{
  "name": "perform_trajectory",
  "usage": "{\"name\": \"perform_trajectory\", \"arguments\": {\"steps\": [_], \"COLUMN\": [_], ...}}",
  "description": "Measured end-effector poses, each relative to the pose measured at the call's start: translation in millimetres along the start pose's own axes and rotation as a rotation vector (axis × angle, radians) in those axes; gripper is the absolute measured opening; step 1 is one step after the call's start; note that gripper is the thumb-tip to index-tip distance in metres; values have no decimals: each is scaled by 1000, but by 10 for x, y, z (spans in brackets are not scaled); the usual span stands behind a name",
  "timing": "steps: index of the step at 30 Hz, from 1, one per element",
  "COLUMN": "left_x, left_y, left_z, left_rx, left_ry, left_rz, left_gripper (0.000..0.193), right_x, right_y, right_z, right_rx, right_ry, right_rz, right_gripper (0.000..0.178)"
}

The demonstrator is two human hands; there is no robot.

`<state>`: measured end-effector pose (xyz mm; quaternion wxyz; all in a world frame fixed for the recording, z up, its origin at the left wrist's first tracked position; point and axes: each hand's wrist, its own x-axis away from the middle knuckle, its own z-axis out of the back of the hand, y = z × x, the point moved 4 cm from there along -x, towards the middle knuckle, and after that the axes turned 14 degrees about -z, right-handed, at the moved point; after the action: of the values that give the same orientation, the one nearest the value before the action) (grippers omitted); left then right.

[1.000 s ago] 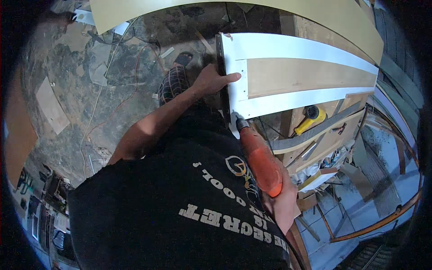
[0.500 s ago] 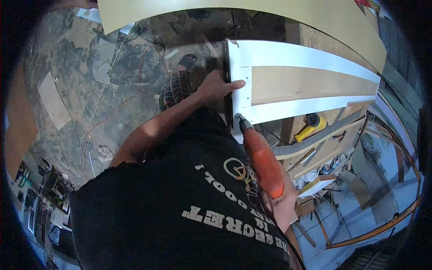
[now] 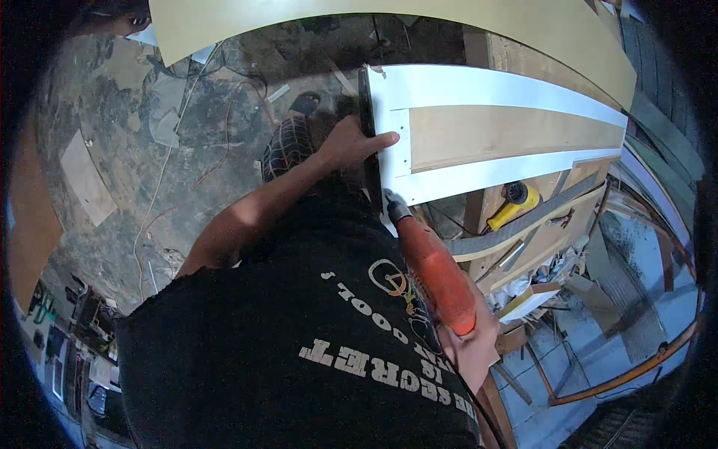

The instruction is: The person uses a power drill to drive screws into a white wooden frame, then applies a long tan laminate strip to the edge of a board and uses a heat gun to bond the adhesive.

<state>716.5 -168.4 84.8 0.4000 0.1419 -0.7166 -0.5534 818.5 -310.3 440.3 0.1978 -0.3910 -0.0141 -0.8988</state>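
Observation:
My left hand clasps the near left edge of a white-framed wooden panel. Its thumb lies on the white face and the other fingers are hidden behind the dark edge. An orange power drill is in my right hand, which is wrapped round its rear part. The drill's dark chuck points at the panel's lower left corner; whether the bit is in the wood cannot be made out. Several small dark holes or screw heads dot the white strip beside my left thumb.
A yellow and black tool lies on a wooden surface right of the drill. A large cream board arches across the far side. Cords run over the stained floor at left. Wood scraps are heaped at right. The drill's black cord hangs beside me.
Panel, hands and drill all sit slightly further left in the picture, along with a small shift of the whole view. Both grips stay the same, and the chuck remains near the corner.

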Motion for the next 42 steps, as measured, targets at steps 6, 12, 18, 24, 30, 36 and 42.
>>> {"name": "perform_trajectory", "arguments": {"steps": [6, 12, 18, 24, 30, 36, 42], "left_x": [22, 43, 47, 23, 32, 23, 23], "left_y": [-20, 35, 5, -22, -18, 11, 8], "left_z": [38, 53, 53, 52, 45, 46, 42], "left_rx": [13, 22, 30, 1, -1, 41, 24], "left_ry": [43, -44, 9, -5, -25, 58, 10], "left_rz": [-67, 5, -36, -55, -5, -122, -58], "left_gripper": [74, 71, 69, 72, 71, 68, 66], "right_x": [-54, -105, -115, -112, -157, -75, -100], "right_y": [135, 186, 148, 172, 125, 77, 144], "right_z": [-44, -13, -5, -13, -32, -2, -1], "right_rx": [37, 40, 64, 75, 112, 59, 183], "right_ry": [-40, -40, -41, -24, -28, -48, -19], "right_rz": [49, 8, 14, 16, 84, -55, 103], "right_gripper": [61, 67, 67, 67, 65, 60, 67]}}
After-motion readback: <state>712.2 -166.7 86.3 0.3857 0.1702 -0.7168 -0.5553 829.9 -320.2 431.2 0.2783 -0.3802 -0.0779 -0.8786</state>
